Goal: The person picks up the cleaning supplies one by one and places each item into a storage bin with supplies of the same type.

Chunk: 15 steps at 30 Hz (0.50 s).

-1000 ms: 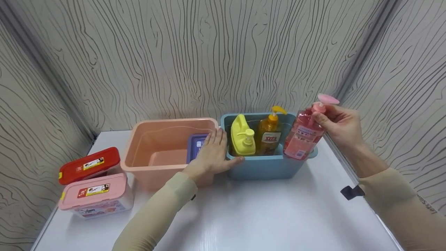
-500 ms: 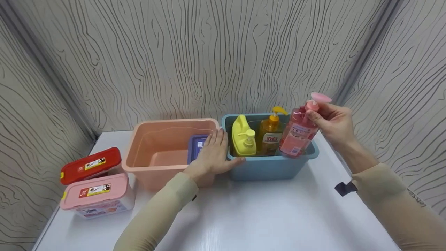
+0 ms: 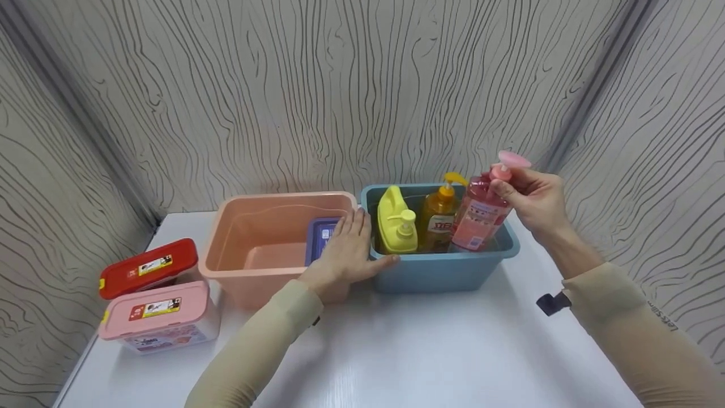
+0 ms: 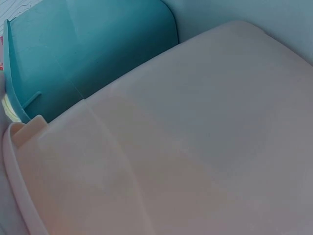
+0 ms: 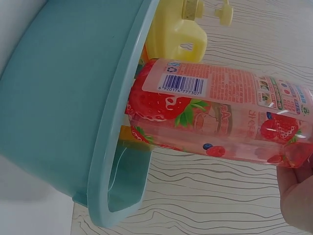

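My right hand (image 3: pixel 541 201) grips the neck of a pink pump bottle (image 3: pixel 478 221), tilted, with its base just inside the blue bin (image 3: pixel 430 275). Strawberries and a barcode show on the pink bottle (image 5: pixel 220 112) in the right wrist view, its bottom at the rim of the blue bin (image 5: pixel 73 88). Inside that bin stand a yellow jug with a pump (image 3: pixel 396 226) and an amber pump bottle (image 3: pixel 439 218). Flat, with straight fingers, my left hand (image 3: pixel 345 249) rests over the adjoining rims of the blue bin and the peach bin (image 3: pixel 249 275). A purple-lidded box (image 3: pixel 316 241) lies partly hidden inside the peach bin.
On the left of the white table (image 3: pixel 430 351) sit a red-lidded box (image 3: pixel 150 269) and a pink-lidded box (image 3: pixel 158 317), side by side. Wood-patterned panels (image 3: pixel 317 96) rise behind and on both sides.
My right hand has moved left and slightly down with the pink pump bottle, bringing its base from in front of the blue bin's rim to inside it. The left hand stays in place.
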### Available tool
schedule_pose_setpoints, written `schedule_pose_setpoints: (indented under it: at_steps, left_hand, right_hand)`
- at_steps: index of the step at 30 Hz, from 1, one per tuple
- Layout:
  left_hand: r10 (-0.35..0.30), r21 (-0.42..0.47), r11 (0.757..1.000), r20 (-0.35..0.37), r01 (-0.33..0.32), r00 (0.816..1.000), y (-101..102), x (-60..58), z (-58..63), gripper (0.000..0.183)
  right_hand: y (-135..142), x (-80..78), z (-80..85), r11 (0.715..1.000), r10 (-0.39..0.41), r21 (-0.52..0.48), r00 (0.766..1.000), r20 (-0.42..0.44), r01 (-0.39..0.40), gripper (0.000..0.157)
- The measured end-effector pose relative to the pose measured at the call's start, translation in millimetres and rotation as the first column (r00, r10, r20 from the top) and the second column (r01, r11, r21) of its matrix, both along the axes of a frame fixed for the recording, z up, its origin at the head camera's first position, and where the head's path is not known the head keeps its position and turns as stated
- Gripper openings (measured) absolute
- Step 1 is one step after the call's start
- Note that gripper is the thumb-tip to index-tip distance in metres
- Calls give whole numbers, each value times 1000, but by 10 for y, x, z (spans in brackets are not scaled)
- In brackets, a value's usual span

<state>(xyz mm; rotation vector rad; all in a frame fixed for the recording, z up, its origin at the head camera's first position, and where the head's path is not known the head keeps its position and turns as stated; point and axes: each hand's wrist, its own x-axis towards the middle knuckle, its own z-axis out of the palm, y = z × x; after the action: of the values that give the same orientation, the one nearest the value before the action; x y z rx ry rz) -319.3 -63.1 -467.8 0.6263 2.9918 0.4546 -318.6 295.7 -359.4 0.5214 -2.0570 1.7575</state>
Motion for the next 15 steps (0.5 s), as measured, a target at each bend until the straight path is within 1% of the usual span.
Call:
schedule_pose_setpoints:
  at_steps: [2, 6, 8, 11, 15]
  left_hand:
    - [-3, 1, 1000, 3, 3, 1000, 0, -3, 2, 127]
    - [-9, 2, 1000, 5, 9, 1000, -3, -7, 14, 128]
    - [-11, 2, 1000, 7, 11, 1000, -6, -8, 19, 128]
    - [-15, 3, 1000, 12, 15, 1000, -10, -10, 21, 128]
    - [-15, 6, 1000, 20, 15, 1000, -17, -4, 17, 128]
  right_hand:
    - [3, -13, -14, 1000, 2, -3, 1000, -4, -2, 33]
    - [-9, -61, -45, 999, 34, -39, 999, -21, -35, 31]
    - [-25, -85, -64, 998, 38, -44, 999, -22, -39, 30]
    - [-51, -106, -99, 999, 21, -23, 1000, -6, -21, 30]
    - [-89, -124, -155, 1000, 5, -13, 999, 38, -5, 29]
